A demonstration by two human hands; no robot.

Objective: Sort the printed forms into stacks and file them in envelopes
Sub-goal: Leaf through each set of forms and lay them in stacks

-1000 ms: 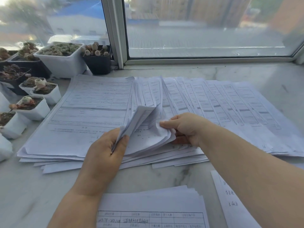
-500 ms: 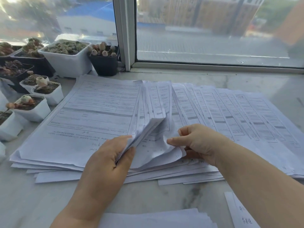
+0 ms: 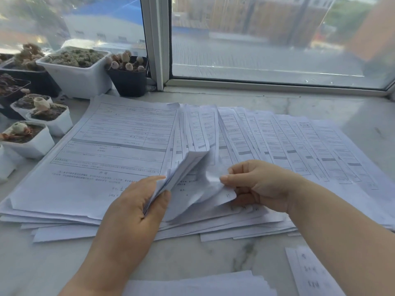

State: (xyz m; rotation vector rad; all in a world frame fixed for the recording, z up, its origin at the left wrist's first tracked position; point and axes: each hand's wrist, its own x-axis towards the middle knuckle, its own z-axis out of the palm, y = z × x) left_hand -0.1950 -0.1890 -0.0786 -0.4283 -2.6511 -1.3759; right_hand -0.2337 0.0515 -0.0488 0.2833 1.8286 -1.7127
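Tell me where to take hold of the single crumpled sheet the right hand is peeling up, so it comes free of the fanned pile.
Probably its near right corner, from the right side. That corner already curls up off the fanned pile, beside the right hand. The left hand grips the lifted bundle along the sheet's other edge.

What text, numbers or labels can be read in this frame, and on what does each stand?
No text can be quoted with confidence.
Large form on the left stack: printed table lines and characters, too blurred to read.
Fanned forms: column labels, too small to read.
Sheet at the near right: handwritten marks, blurred.
Curled sheet between the left hand and right hand: faint marks, unreadable.
Plant pots: no labels visible.
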